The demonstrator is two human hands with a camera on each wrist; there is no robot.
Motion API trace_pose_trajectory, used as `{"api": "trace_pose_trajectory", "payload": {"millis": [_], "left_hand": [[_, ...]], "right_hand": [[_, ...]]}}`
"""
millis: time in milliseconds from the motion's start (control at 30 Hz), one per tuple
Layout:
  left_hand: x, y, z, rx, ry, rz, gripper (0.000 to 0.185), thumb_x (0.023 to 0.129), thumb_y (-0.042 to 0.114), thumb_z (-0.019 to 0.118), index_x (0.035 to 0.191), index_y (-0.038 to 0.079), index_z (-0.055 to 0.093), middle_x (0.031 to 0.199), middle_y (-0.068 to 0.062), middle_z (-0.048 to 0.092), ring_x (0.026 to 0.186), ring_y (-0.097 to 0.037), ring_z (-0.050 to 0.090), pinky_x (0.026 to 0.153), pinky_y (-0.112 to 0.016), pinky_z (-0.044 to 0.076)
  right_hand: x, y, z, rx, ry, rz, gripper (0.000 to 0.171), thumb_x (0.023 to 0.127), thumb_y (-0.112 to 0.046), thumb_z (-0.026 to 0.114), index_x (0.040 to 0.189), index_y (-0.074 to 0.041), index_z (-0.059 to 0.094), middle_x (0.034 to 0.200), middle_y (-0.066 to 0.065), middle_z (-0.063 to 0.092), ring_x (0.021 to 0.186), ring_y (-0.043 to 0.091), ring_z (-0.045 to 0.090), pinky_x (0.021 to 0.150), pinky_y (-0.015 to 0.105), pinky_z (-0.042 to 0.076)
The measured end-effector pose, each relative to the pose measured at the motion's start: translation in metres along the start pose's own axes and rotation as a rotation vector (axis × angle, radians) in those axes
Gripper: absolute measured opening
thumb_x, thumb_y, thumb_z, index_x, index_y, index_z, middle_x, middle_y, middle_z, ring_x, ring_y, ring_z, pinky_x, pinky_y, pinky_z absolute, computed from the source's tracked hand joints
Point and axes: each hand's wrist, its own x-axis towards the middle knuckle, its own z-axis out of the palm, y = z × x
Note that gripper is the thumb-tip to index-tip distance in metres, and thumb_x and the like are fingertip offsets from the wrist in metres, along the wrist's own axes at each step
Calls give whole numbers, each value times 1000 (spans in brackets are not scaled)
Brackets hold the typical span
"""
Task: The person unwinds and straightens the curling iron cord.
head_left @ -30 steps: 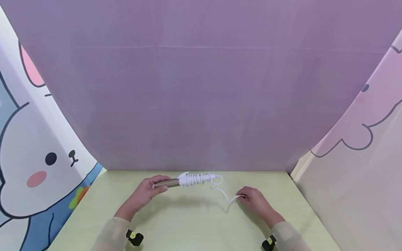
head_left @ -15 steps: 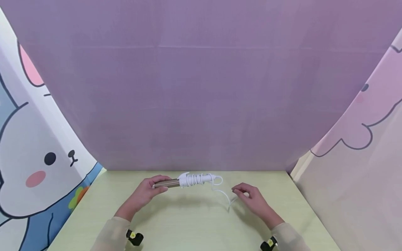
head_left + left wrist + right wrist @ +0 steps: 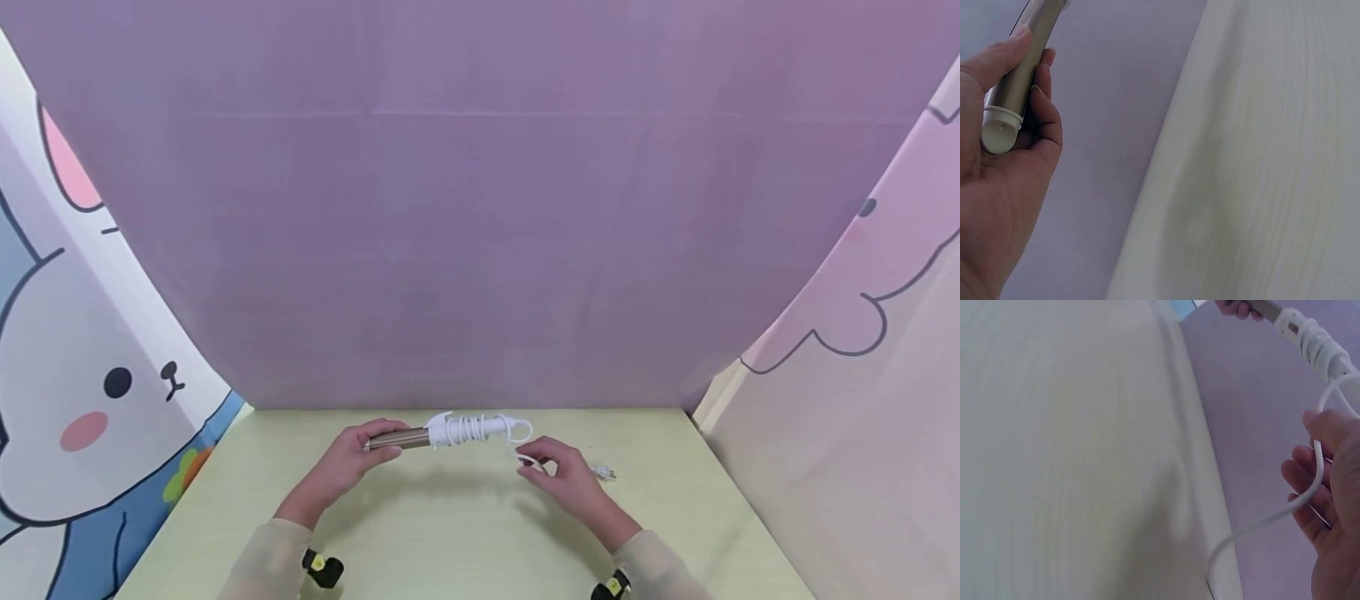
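A: Where's the wand [image 3: 433,433]; and who has it?
B: In the head view it sits between six and seven o'clock, raised off the pale table [image 3: 420,533], with a shadow below; the left hand [image 3: 341,462] has it, thumb and fingers clamped on the gold-brown barrel [image 3: 405,437]; the white handle [image 3: 497,427] points to three o'clock.
A: And the right hand [image 3: 573,483]?
B: At five o'clock; its thumb and fingers pinch the white cord [image 3: 1272,518], near the handle's tip; in the right wrist view the cord passes the thumb and runs on towards eight o'clock, in front of the other, loosely bent fingers.
A: How does the cord lie elsewhere?
B: Several coils wrap the handle; a loop bows out at its three o'clock end; the pronged plug [image 3: 603,472] shows at three o'clock of the right hand; whether it touches the table, I cannot tell.
A: And the left wrist view?
B: It shows the white end cap [image 3: 1000,137] by the palm; the barrel leans up towards one o'clock.
A: Around them?
B: A purple backdrop [image 3: 480,208] at twelve; a cartoon-printed panel [image 3: 56,350] at nine; a pale pink panel [image 3: 862,442] at three.
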Motion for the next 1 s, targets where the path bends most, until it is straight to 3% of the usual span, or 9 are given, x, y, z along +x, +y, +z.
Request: {"api": "trace_pose_trajectory", "payload": {"millis": [100, 267, 533, 633, 800, 1000], "left_hand": [[0, -2, 0, -9, -3, 5, 33, 105, 18, 79, 138, 15, 76, 128, -9, 75, 110, -24, 65, 93, -33, 52], [1, -6, 0, -10, 9, 1, 34, 105, 14, 79, 138, 15, 76, 128, -8, 76, 110, -21, 67, 92, -32, 52], [1, -9, 0, -8, 9, -10, 34, 104, 16, 80, 138, 16, 76, 129, -7, 76, 112, -21, 67, 95, -33, 52], [0, -10, 0, 5, 2, -1, 34, 104, 16, 79, 138, 15, 76, 129, -7, 76, 112, -20, 67, 95, -34, 52], [-1, -7, 0, 6, -19, 8, 32, 105, 13, 78, 137, 17, 76, 129, -6, 76, 112, -22, 67, 95, -36, 51], [-3, -3, -1, -25, -51, -2, 32, 106, 21, 78, 138, 17, 76, 131, -6, 75, 114, -25, 67, 96, -37, 53]], "right_hand": [[-2, -3, 5, 32, 15, 37, 14, 98, -4, 83, 110, -11, 83, 103, 9, 80, 88, 16, 71, 80, 32, 59], [-4, -13, 7, 70, 37, 41, 15, 98, -2, 83, 104, -16, 84, 96, 0, 78, 84, 7, 66, 73, 27, 58], [4, -32, -6, -25, 127, -220, 24, 93, 11, 82, 107, -9, 82, 89, 4, 74, 70, 8, 61, 57, 20, 51], [12, -39, -15, -59, 150, -267, 26, 92, 14, 81, 108, -7, 81, 87, 6, 72, 67, 9, 59, 56, 18, 49], [25, -42, -29, -115, 203, -253, 22, 93, 14, 80, 106, -5, 81, 85, 3, 71, 65, 9, 55, 55, 17, 46], [33, -27, -32, -171, 232, -173, 21, 97, 10, 80, 105, -9, 82, 90, -1, 72, 68, 9, 57, 58, 19, 49]]}}
